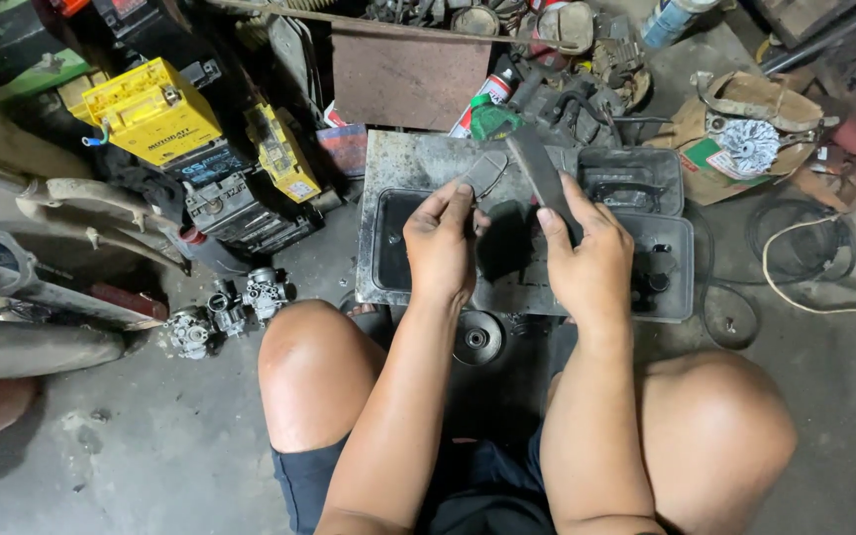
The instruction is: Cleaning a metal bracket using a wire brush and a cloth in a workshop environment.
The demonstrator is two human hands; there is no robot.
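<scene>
My left hand pinches a small flat grey oval part, like a gasket or plate, held up over a dirty metal tray. My right hand grips a long flat dark bar, perhaps a file, angled up and to the left beside the oval part. Both hands hover above a black plastic tray holding small dark parts. My bare knees frame the scene below, as I squat on the concrete floor.
Yellow-topped batteries and a black battery stand at left. Carburettor parts lie on the floor. A round pulley sits between my knees. A white cable, a finned rotor on cardboard, and spray cans lie at right and back.
</scene>
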